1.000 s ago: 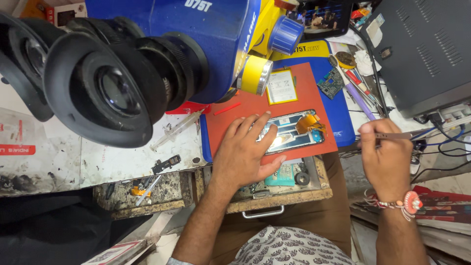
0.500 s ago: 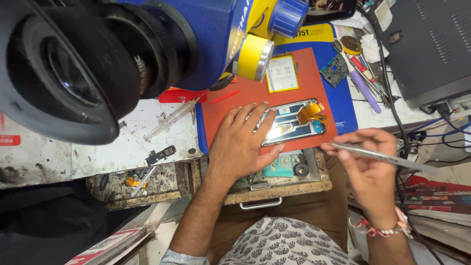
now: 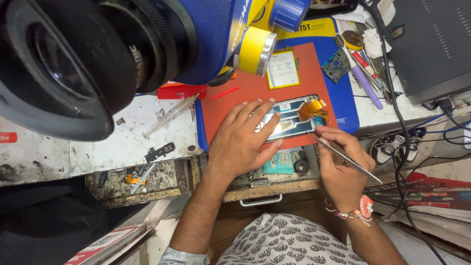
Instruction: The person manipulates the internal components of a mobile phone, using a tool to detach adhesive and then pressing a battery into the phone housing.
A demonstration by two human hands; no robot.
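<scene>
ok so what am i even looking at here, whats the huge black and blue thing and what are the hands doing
This is one picture from a camera worn on a person's head, looking down at their own two bare hands at a cluttered workbench. The big black and blue thing at top left looks like a bench microscope, seen very close. On the red mat lies an opened phone. The left hand lies flat on the phone, pressing it down. The right hand holds thin metal tweezers, tips at the phone's edge. Nearby lie a syringe, a small circuit board and some pens.
</scene>
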